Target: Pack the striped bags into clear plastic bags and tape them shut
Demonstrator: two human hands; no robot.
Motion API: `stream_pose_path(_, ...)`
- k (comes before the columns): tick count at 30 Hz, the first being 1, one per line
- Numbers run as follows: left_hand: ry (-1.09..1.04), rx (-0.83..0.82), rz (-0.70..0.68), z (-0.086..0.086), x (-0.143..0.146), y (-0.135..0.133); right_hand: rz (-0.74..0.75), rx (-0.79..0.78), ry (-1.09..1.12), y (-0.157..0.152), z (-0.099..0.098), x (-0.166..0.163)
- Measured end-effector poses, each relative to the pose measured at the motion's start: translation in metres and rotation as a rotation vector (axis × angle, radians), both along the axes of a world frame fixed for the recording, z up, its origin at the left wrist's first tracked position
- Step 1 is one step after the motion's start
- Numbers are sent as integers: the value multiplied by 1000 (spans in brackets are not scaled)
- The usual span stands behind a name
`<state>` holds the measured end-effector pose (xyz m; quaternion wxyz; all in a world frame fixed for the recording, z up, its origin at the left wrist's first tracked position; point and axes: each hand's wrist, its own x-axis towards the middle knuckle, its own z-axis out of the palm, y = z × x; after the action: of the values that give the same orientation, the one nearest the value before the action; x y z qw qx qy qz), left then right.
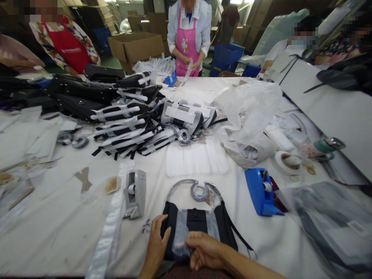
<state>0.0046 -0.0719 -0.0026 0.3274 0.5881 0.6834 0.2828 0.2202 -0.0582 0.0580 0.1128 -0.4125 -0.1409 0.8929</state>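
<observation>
A black handbag (194, 221) lies in front of me at the table's near edge. Two translucent plastic strips run down its front, and its strap curves away above it, wrapped in clear film. My left hand (157, 240) rests against the bag's left side, thumb and fingers apart. Over the lower front of the bag, my right hand (205, 248) is closed, thumb and forefinger pinching the left plastic strip (181, 228). Just beyond the bag, inside the strap's curve, sits a coiled wrapped strap (200, 191).
A grey tape dispenser (136, 193) stands left of the bag, a blue tape dispenser (261, 192) right. White foam sheets (197, 157) lie ahead, below several stacked wrapped bags (124, 116). Plastic bags (250, 108) heap at right. A co-worker in a pink apron (186, 42) stands across the table.
</observation>
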Motion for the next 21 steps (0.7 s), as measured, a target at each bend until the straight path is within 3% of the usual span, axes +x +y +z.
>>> stream_pose_path(4,27,-36,-18,5,1,1,150,347,-377,9,11,24)
stream_pose_path(5,35,-45,-20,6,1,3,161,375,-423,10,11,24)
stream_pose_path(10,84,-54,-14,1,-2,6,76,103,-201,4,-12,-8)
stream_pose_path(13,124,-65,-79,0,-13,2,166,171,-249,15,-17,-7)
stream_pose_path(17,192,-17,-229,22,-12,24,277,603,-630,84,6,45)
stream_pose_path(20,251,121,-305,47,17,82,429,1131,-1097,156,22,84)
stream_pose_path(21,280,150,-348,54,31,107,463,1199,-1175,177,23,92)
